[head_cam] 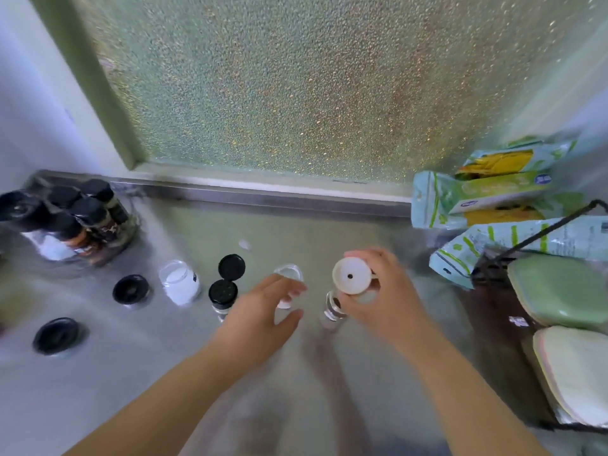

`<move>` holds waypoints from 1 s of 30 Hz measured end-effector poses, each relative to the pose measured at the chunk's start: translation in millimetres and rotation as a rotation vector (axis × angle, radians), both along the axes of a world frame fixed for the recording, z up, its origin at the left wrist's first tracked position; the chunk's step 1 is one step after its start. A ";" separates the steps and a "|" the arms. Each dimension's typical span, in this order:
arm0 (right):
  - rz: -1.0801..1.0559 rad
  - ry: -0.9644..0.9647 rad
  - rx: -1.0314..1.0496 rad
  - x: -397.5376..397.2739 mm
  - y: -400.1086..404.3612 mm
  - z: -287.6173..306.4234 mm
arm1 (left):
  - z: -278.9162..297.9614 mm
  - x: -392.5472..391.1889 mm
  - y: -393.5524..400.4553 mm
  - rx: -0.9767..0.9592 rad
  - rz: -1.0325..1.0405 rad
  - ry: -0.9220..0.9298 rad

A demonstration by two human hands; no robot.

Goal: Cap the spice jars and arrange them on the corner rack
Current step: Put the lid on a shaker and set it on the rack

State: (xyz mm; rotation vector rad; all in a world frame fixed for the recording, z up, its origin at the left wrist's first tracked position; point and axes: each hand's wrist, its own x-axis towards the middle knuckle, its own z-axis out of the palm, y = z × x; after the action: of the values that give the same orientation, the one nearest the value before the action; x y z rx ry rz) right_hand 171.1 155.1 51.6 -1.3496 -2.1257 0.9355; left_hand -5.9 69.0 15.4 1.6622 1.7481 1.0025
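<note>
My right hand [381, 291] grips a white round lid [351, 275] with a small hole, just above an uncapped clear jar [333, 311] on the steel counter. My left hand [263, 317] reaches with spread fingers toward an open clear jar [289, 274] holding white powder; whether it touches the jar is unclear. Left of that stand a jar with a flipped-open black cap [225, 287] and an uncapped jar of white powder [180, 283]. Two loose black lids [130, 288] [56, 335] lie further left. The corner rack [75, 222] at far left holds several black-capped jars.
Green and blue packets [487, 199] are piled at the back right. A black wire holder [539, 235] with green and cream sponges [559, 291] stands at the right edge. A frosted window [296, 93] rises behind the counter.
</note>
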 end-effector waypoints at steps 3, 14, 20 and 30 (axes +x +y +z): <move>0.157 0.013 -0.048 -43.8 -5.5 5.2 | 8.5 -35.2 -17.9 0.029 0.101 0.020; 0.398 -0.117 -0.022 -177.3 -19.0 -7.2 | -6.4 -147.1 -81.4 -0.116 0.443 0.057; 0.467 -0.257 -0.049 -210.9 -9.2 -19.3 | -28.9 -169.5 -71.5 -0.260 0.480 0.029; 0.526 -0.365 0.028 -237.7 6.3 -28.2 | -74.3 -178.9 -17.9 -0.429 0.373 -0.123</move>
State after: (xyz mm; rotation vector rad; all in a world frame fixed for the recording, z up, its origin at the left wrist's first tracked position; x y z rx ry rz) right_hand -66.5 161.4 23.3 -1.0183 -2.8470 0.8883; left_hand -184.8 51.1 -58.9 1.0141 2.0556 0.7860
